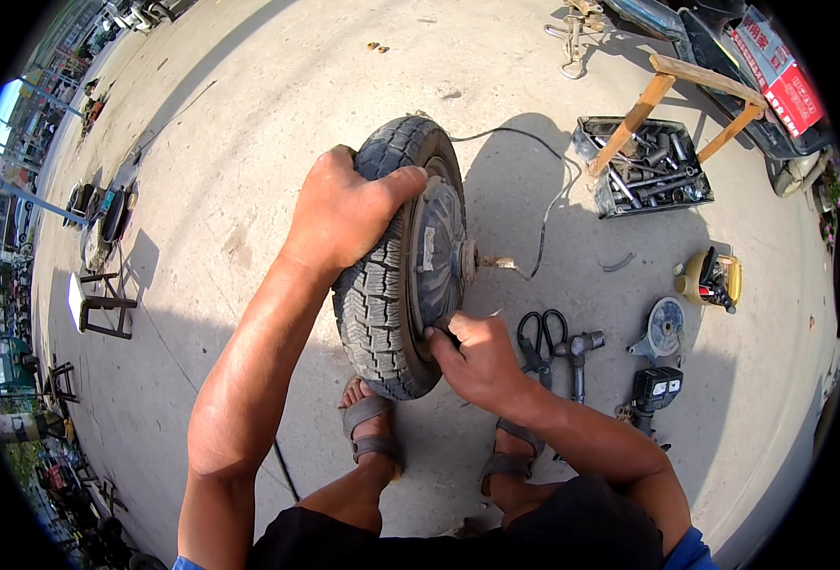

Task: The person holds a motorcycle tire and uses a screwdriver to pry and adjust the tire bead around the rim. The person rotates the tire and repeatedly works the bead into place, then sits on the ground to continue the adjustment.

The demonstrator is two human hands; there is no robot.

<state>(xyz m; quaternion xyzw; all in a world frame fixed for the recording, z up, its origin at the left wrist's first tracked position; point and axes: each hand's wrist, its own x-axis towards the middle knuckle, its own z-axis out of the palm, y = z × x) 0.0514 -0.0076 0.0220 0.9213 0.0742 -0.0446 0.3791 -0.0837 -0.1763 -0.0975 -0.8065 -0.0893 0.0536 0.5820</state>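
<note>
A hub-motor wheel (439, 252) with a worn black treaded tire (374, 299) stands upright on the ground between my feet. My left hand (344, 207) is closed over the tire's upper left side, its thumb reaching across to the rim. Down at the lower right of the rim, my right hand (477, 359) is closed, thumb tip against the rim's edge; its fingers hide whatever they grip. The axle (491, 262) points right from the grey hub, and a dark cable (545, 223) runs from it in a loop behind the wheel.
To the right lie black-handled scissors (541, 332), an impact tool (579, 356), a round metal disc (665, 325) and a cordless power tool (655, 391). Beyond are a yellow cut-open container (711, 278) and a socket-filled toolbox (662, 185) with a wooden frame. A small stool (99, 302) stands left.
</note>
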